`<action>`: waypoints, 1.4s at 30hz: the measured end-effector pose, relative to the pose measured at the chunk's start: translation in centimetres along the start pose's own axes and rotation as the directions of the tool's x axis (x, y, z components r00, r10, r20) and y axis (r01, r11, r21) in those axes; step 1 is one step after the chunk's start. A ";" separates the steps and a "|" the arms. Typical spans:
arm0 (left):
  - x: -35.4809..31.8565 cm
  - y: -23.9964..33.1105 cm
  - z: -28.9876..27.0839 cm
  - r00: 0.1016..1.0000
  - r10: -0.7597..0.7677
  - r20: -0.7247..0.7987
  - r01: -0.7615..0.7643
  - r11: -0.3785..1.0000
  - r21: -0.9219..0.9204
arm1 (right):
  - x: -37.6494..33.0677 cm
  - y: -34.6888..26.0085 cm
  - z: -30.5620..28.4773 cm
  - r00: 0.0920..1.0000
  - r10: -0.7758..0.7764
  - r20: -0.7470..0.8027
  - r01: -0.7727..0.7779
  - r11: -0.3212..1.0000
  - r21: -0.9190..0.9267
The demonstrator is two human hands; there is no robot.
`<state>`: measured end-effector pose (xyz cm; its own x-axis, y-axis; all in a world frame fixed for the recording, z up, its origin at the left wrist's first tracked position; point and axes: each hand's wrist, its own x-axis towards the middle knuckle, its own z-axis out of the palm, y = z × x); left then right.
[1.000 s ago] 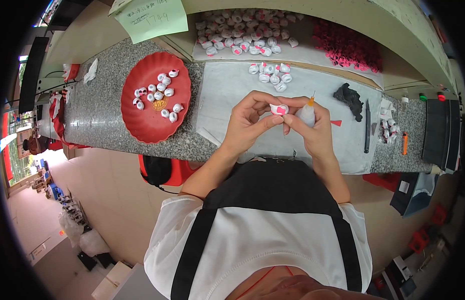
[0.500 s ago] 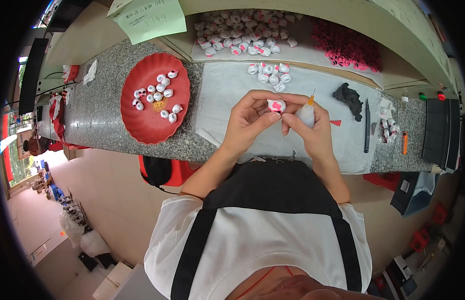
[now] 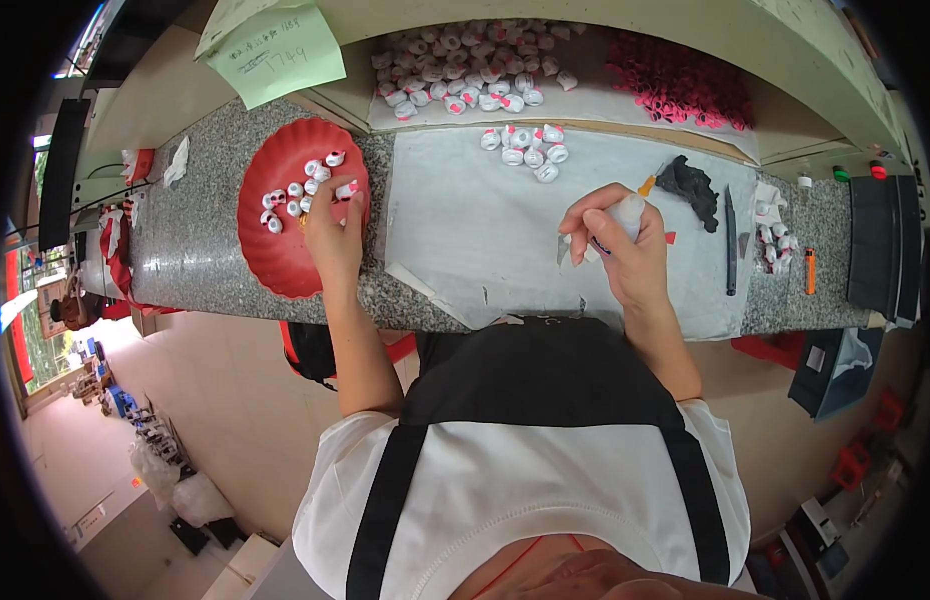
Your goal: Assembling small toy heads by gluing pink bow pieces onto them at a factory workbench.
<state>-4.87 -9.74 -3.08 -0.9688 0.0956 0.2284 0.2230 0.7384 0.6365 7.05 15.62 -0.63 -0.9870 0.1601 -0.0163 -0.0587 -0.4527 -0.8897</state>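
Note:
My left hand is over the red scalloped plate. Its fingers pinch a small white figure head with pink markings. Several similar white heads lie on the plate around the fingers. Above the white work sheet, my right hand is wrapped round a translucent squeeze bottle. The bottle's orange nozzle points up and away from me. A thin, pale pointed piece shows below the right fingertips; whether the hand holds it I cannot tell.
More white heads form a cluster on the sheet's far side. The shelf behind holds a pile of heads and many pink pieces. To the right are a crumpled black lump, a dark pen-like tool and an orange lighter.
My left hand has carried the white head leftward from the sheet to the plate, parting from my right hand. The right hand keeps the bottle, its nozzle now leaning further right.

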 end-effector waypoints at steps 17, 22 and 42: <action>-3.1 11.7 5.4 0.612 0.768 -0.189 -0.710 0.428 -0.559 | -1.3 -0.7 1.3 0.996 -0.050 -0.069 0.021 0.928 -0.371; -3.2 11.5 5.7 0.611 0.757 -0.232 -0.712 0.399 -0.577 | -1.1 -1.1 1.6 0.997 -0.040 -0.068 0.014 0.941 -0.338; -2.3 9.5 13.0 0.744 0.621 0.246 -0.636 0.772 -0.023 | -1.9 -2.1 -2.8 0.982 -0.047 -0.185 0.050 0.999 0.015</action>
<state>-1.90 5.73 -7.08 -0.6093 0.6940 0.3835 0.7905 0.4934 0.3628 9.44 18.73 0.03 -0.9382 0.3409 -0.0591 -0.1106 -0.4575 -0.8823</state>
